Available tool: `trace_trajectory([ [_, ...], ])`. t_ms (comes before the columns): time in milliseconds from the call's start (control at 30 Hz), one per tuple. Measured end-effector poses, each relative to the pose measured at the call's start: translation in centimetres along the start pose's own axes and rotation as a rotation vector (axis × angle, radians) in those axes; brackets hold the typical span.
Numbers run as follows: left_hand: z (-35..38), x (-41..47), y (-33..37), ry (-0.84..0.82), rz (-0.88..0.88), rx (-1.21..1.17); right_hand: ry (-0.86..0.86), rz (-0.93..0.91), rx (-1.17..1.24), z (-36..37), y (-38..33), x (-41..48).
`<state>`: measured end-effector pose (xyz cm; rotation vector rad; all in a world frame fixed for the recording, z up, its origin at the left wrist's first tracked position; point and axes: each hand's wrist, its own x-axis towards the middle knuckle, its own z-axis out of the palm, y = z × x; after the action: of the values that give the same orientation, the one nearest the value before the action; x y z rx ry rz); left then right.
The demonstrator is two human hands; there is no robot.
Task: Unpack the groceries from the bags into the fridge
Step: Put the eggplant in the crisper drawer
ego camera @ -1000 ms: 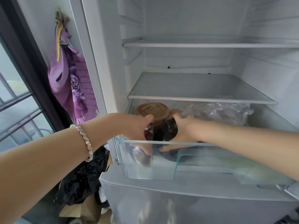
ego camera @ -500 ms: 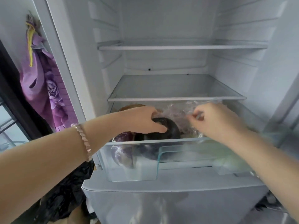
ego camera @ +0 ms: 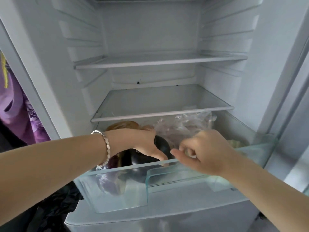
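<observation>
A white fridge (ego camera: pixel 150 39) is standing open ahead, its two upper shelves (ego camera: pixel 160 61) lying bare, and below the lower glass shelf a clear crisper drawer (ego camera: pixel 120 193) is sitting pulled out toward the viewer. At the far left a purple flowered cloth (ego camera: pixel 21 111) is hanging beside the fridge wall, and low on the left a black plastic bag (ego camera: pixel 55 210) is lying crumpled next to the fridge base. Inside the drawer a dark purple eggplant (ego camera: pixel 163 145) is resting near the middle, with more dark purple produce showing through the drawer's front wall on the left. Behind it, toward the far left of the drawer, a round brown-topped item (ego camera: pixel 123 125) is sitting partly hidden, and to the right a crinkled clear plastic bag (ego camera: pixel 182 128) is filling the far side. The left hand (ego camera: pixel 142 144), with a silver bracelet (ego camera: pixel 104 146) around its wrist, is reaching over the drawer's near rim and pressing down on the eggplant, the thumb pointing right along its near side; the other fingers are hidden behind it, so whether they are curling around it cannot be told. The right hand (ego camera: pixel 204 151) is hovering just right of the eggplant over the near rim, its fingers loosely curled inward and holding nothing that is visible.
</observation>
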<state>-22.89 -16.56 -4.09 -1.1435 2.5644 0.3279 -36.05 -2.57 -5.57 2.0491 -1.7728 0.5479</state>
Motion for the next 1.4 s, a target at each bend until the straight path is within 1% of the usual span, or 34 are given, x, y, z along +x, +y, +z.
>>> trace_trajectory([
  [67, 0.4, -0.5, -0.3, 0.051, 0.047, -0.063, 0.223, -0.117, -0.048, 0.9, 0.6, -0.1],
  [133, 0.1, -1.5, -0.5, 0.165, 0.127, -0.121, 0.423, -0.175, -0.065, 1.6, 1.1, 0.0],
  [233, -0.6, -4.5, -0.3, 0.325, 0.214, -0.3, 0.594, -0.22, -0.108, 1.9, 1.1, 0.0],
  [267, -0.5, -5.8, -0.2, 0.346, 0.233, -0.268, 0.626, -0.214, -0.13, 1.9, 1.0, 0.0],
  [333, 0.6, -7.6, 0.0, 0.346, 0.245, 0.029, 0.658, -0.201, -0.163, 2.1, 1.0, 0.1],
  [367, 1.5, -8.1, -0.2, 0.375, 0.232, 0.171, 0.666, -0.197, -0.175, 2.1, 1.0, 0.2],
  [400, 2.3, -8.0, -0.5, 0.426, 0.209, 0.26, 0.675, -0.196, -0.185, 2.2, 1.1, 0.3],
  [467, 2.6, -7.6, -1.0, 0.607, 0.222, 0.336, 0.696, -0.197, -0.194, 2.5, 1.2, 0.7],
  [500, 2.5, -7.2, -1.2, 0.664, 0.23, 0.368, 0.714, -0.196, -0.201, 2.7, 1.3, 1.0],
  [567, 2.1, -6.5, -1.8, 0.697, 0.191, 0.405, 0.73, -0.191, -0.213, 3.3, 1.4, 1.9],
  [667, 1.3, -4.8, -2.5, 0.684, 0.06, 0.423, 0.736, -0.206, -0.23, 4.7, 2.4, 4.0],
  [767, 0.2, -2.4, -2.6, 0.654, -0.025, 0.359, 0.694, -0.207, -0.242, 5.9, 4.1, 6.3],
  [833, -0.3, -0.6, -2.9, 0.631, -0.064, 0.309, 0.647, -0.172, -0.256, 6.5, 5.2, 7.9],
  [967, -0.3, 2.1, -3.6, 0.633, -0.149, 0.263, 0.615, -0.149, -0.365, 8.6, 6.5, 10.0],
  [1067, -0.3, 3.1, -4.2, 0.69, -0.145, 0.255, 0.614, -0.129, -0.407, 10.2, 6.5, 10.7],
  [1200, 0.2, 3.8, -4.6, 0.88, -0.077, 0.373, 0.568, -0.142, -0.428, 10.5, 6.7, 10.9],
  [1267, 0.7, 3.9, -4.3, 0.818, -0.07, 0.416, 0.484, -0.133, -0.462, 10.3, 6.6, 10.8],
  [1333, 0.9, 3.7, -3.7, 0.799, -0.078, 0.383, 0.424, -0.108, -0.496, 10.2, 6.1, 10.4],
  [1400, 0.7, 3.5, -3.2, 0.67, -0.098, 0.326, 0.392, -0.061, -0.516, 9.8, 5.1, 10.1],
])
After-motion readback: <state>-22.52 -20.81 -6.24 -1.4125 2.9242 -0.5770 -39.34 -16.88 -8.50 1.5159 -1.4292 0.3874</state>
